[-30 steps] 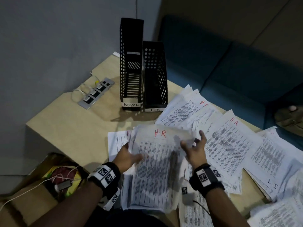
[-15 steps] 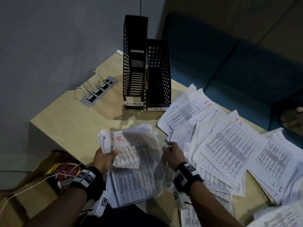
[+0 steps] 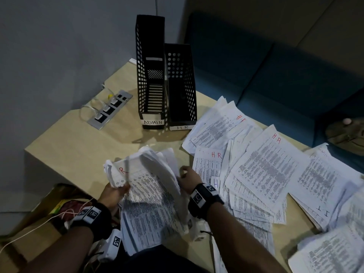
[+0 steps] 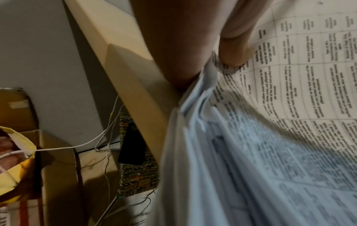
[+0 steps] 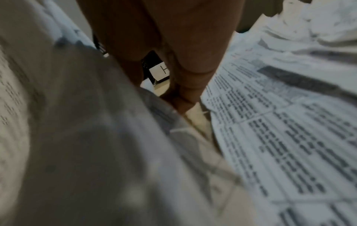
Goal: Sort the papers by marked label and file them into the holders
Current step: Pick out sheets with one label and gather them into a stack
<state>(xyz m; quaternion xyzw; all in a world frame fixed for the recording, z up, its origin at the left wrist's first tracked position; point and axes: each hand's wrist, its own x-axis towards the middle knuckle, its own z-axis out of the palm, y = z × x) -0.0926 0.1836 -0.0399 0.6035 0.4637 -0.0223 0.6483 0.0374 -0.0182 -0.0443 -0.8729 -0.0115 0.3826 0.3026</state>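
Note:
A thick stack of printed papers (image 3: 153, 203), with a red "R" on its bent-over top corner, is lifted at the table's near edge. My left hand (image 3: 115, 194) grips its left edge. In the left wrist view, that hand (image 4: 203, 73) has its thumb on top of the stack (image 4: 270, 137). My right hand (image 3: 186, 177) holds the stack's right edge, fingers curled. The right wrist view is blurred: my right hand (image 5: 179, 99) points down between the stack (image 5: 77, 137) and the loose sheets. Two black mesh holders stand at the back, labelled ADMIN (image 3: 151, 75) and HR (image 3: 181, 85).
Loose sheets (image 3: 266, 174) marked "H.R" in red cover the right half of the tan table (image 3: 88, 150); one pile reads "IT" (image 3: 323, 211). A power strip (image 3: 110, 109) lies left of the holders. A cardboard box (image 3: 49, 203) sits below left, a blue sofa (image 3: 275, 75) behind.
The stack lay flat with "H.R" showing; my left hand has folded its top left corner over and lifted it. My right hand went from spread fingers to holding the right edge.

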